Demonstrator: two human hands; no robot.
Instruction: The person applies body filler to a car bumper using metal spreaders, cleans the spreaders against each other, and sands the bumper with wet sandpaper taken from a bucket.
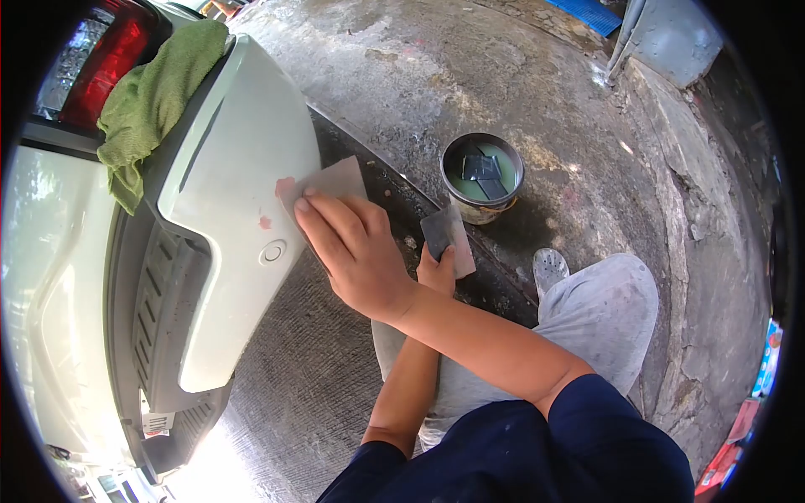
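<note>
Concrete (587, 109) bears a bucket (482, 215), dark pieces (480, 168) in greenish liquid (508, 171); left grip (436, 273) clasps pad (438, 231), right grip (366, 258) a sheet (341, 178)

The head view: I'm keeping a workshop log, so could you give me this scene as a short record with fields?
Right hand: fingers laid on a pale sheet at the white bumper
Left hand: gripping a dark pad and a second pale sheet
Marks: reddish patches on the bumper
Cloth: green cloth, draped beside the tail light
Bucket: on the ground, holding greenish liquid and dark pieces
</note>
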